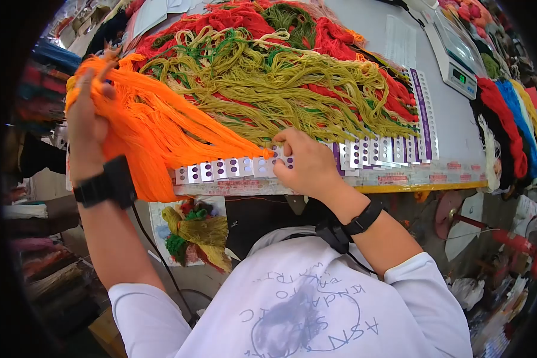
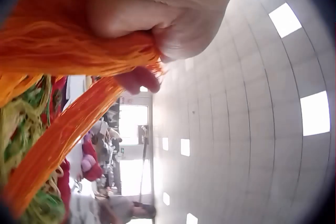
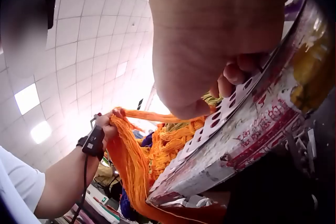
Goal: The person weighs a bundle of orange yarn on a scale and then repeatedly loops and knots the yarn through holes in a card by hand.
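A long bundle of orange thread [image 1: 155, 119] fans from the left side of the table to a punched card near the front edge. My left hand [image 1: 89, 119], raised at the left, grips the orange strands; in the left wrist view the fingers [image 2: 142, 79] curl round the thread [image 2: 63, 50]. My right hand [image 1: 307, 164] is at the row of white punched cards [image 1: 232, 168], its fingertips on the cards where the orange strands end. In the right wrist view my right hand [image 3: 210, 50] covers its own fingertips in part, above the card holes [image 3: 226, 111].
Olive green thread [image 1: 250, 89] and red thread [image 1: 334, 39] lie heaped behind the cards. A scale [image 1: 459, 74] stands at the back right, with skeins [image 1: 501, 119] hanging at the table's right end. More yarn [image 1: 197, 232] lies below the front edge.
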### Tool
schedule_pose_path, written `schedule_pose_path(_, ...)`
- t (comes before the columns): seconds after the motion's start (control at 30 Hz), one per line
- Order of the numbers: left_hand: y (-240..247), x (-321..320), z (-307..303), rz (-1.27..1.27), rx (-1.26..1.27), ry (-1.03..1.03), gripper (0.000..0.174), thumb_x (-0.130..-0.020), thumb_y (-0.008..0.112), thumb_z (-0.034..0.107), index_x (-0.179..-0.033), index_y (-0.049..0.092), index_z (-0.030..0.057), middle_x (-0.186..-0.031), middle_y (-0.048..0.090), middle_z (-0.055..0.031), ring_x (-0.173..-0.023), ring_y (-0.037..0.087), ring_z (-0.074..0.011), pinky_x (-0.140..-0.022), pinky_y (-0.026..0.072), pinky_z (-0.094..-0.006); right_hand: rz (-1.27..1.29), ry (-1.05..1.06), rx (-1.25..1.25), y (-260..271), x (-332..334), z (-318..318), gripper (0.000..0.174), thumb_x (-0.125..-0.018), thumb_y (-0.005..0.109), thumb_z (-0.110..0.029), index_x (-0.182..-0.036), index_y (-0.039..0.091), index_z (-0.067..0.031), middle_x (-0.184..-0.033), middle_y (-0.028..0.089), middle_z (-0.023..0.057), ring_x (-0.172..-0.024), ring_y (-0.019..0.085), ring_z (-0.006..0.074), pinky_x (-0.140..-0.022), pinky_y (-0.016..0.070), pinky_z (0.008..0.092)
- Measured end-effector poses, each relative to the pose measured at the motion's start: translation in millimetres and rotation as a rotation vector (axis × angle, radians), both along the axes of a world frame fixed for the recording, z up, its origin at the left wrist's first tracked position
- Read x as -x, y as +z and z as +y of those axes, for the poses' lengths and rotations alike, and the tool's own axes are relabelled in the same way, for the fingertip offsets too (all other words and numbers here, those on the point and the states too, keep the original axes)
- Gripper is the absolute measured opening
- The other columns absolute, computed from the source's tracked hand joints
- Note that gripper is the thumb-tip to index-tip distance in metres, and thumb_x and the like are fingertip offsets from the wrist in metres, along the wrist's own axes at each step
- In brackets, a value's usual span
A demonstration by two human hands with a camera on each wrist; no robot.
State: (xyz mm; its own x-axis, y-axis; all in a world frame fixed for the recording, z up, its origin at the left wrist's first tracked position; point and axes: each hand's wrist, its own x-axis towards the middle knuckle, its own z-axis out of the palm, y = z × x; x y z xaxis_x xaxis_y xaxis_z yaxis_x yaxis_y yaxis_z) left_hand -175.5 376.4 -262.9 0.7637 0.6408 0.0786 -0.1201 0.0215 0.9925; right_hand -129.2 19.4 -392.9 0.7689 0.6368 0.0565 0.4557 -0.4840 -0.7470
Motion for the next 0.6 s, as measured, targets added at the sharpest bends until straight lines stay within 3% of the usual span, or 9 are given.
schedule_pose_path(0.03,3.2,4.0,-21.2,0.115,-0.033,0.017,0.040,-0.096,0.047,0.020,-0.131,0.041,0.0002,-0.120,0.057,-0.0157,-0.066,0.052,-0.0061,-0.064,0.0474,-0.0178,-0.005,-0.001,-0.009,1.6,-1.5,-1.6,0.032,-0.071,0.062,-0.021,-0.099,0.054,-0.0074,-0.085,0.060,0.0094,-0.072,0.061,0.0301,-0.061,0.0482,0.0400)
schedule_pose_path(0.1,-0.7,22.8,-51.8,0.187,-0.003,-0.228,0.056,-0.094,0.049,0.037,-0.136,0.034,0.0035,-0.113,0.059,-0.0192,-0.067,0.056,-0.0089,-0.056,0.0486,-0.0243,0.191,-0.041,-0.091,4.3,-1.6,-2.2,0.026,-0.072,0.062,-0.017,-0.095,0.056,-0.0049,-0.080,0.059,0.0085,-0.067,0.059,0.0262,-0.059,0.0467,0.0377)
schedule_pose_path(0.17,-5.5,33.8,-84.5,-0.018,0.546,-0.629,0.075,-0.089,0.046,0.055,-0.145,0.019,0.0135,-0.134,0.042,-0.0204,-0.093,0.061,-0.0219,-0.064,0.0546,-0.0315,0.250,-0.066,-0.203,14.8,1.6,0.7,0.023,-0.072,0.062,-0.014,-0.092,0.058,-0.0041,-0.079,0.059,0.0076,-0.064,0.058,0.0242,-0.058,0.0460,0.0366)
schedule_pose_path(0.23,-12.1,36.9,-127.4,-0.140,0.757,-0.785,0.089,-0.080,0.044,0.071,-0.147,0.010,0.0226,-0.148,0.019,-0.0159,-0.121,0.043,-0.0410,-0.078,0.0543,-0.0481,0.316,-0.108,-0.360,36.1,6.8,4.6,0.019,-0.073,0.063,-0.008,-0.090,0.060,-0.0031,-0.079,0.057,0.0071,-0.065,0.055,0.0206,-0.061,0.0449,0.0328)
schedule_pose_path(0.27,-15.6,40.0,-140.4,-0.142,0.757,-0.778,0.089,-0.080,0.044,0.071,-0.147,0.010,0.0226,-0.148,0.019,-0.0159,-0.121,0.043,-0.0410,-0.078,0.0543,-0.0481,0.319,-0.102,-0.358,49.8,7.5,7.8,0.019,-0.073,0.063,-0.008,-0.090,0.060,-0.0031,-0.079,0.057,0.0071,-0.065,0.055,0.0206,-0.061,0.0449,0.0328)
schedule_pose_path(0.33,-21.5,42.8,-159.2,-0.163,0.829,-0.819,0.100,-0.074,0.047,0.076,-0.147,0.002,0.0248,-0.152,0.003,-0.0142,-0.128,0.029,-0.0505,-0.083,0.0487,-0.0577,-0.122,0.004,-0.568,72.8,5.3,14.5,0.019,-0.072,0.065,-0.011,-0.089,0.061,-0.0034,-0.082,0.057,0.0092,-0.073,0.056,0.0220,-0.066,0.0444,0.0323)
schedule_pose_path(0.47,-31.2,44.7,-177.6,-0.214,0.941,-0.922,0.108,-0.067,0.046,0.082,-0.147,-0.001,0.0272,-0.152,0.003,-0.0108,-0.129,0.028,-0.0481,-0.086,0.0450,-0.0625,-0.320,0.069,-0.511,83.9,7.3,17.2,0.018,-0.071,0.067,-0.013,-0.086,0.063,-0.0032,-0.084,0.056,0.0104,-0.079,0.056,0.0239,-0.070,0.0442,0.0331)
schedule_pose_path(0.57,-37.7,46.4,-183.0,-0.249,1.004,-0.990,0.111,-0.066,0.047,0.082,-0.147,-0.001,0.0249,-0.153,0.000,-0.0100,-0.130,0.027,-0.0480,-0.086,0.0445,-0.0629,-0.247,0.178,-0.494,77.9,7.4,16.1,0.017,-0.071,0.068,-0.015,-0.081,0.063,-0.0018,-0.082,0.056,0.0109,-0.079,0.056,0.0240,-0.071,0.0448,0.0360)
schedule_pose_path(0.6,-38.4,47.4,-182.8,-0.237,0.970,-0.962,0.110,-0.067,0.048,0.081,-0.147,-0.001,0.0232,-0.153,0.000,-0.0118,-0.131,0.026,-0.0471,-0.087,0.0442,-0.0628,0.012,0.188,-0.546,77.0,5.3,14.7,0.017,-0.075,0.067,-0.016,-0.083,0.062,-0.0018,-0.081,0.057,0.0104,-0.077,0.057,0.0225,-0.071,0.0453,0.0363)
